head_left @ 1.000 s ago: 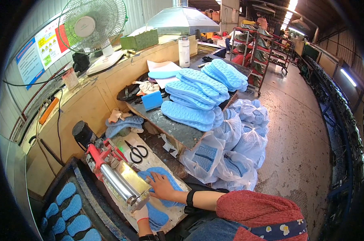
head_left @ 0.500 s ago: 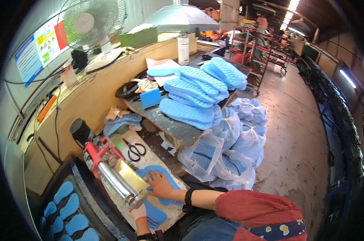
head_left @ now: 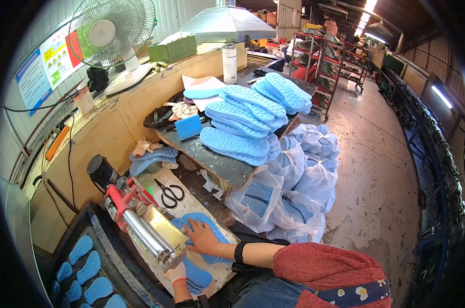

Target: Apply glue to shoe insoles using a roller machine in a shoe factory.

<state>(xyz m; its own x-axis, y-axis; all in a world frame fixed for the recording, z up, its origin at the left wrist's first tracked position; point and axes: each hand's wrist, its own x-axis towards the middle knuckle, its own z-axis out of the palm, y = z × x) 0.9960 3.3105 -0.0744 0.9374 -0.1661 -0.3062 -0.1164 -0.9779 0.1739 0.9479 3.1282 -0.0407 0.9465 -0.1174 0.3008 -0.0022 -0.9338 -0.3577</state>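
Observation:
My right hand (head_left: 201, 238) lies with fingers spread on blue shoe insoles (head_left: 204, 217) on the pale work board (head_left: 191, 199). Its fingertips are close to the yellowish metal plate of a small machine with a red frame (head_left: 120, 204) and a shiny steel cylinder (head_left: 144, 233). Below the cylinder's near end is my left hand (head_left: 177, 272), beside another few blue insoles (head_left: 197, 277). The machine covers its fingers, so I cannot see what they hold. Black-handled scissors (head_left: 171, 195) rest on the board beyond my right hand.
Blue insoles (head_left: 98, 289) lie on a dark belt (head_left: 120, 259) at lower left. Stacked insoles (head_left: 243, 110) cover much of a dark table (head_left: 227, 172). Plastic bags of insoles (head_left: 307, 179) crowd the floor beside it. A fan (head_left: 107, 33) stands on the ledge at far left.
The whole view has shifted slightly. Both my hands stay in about the same places by the machine.

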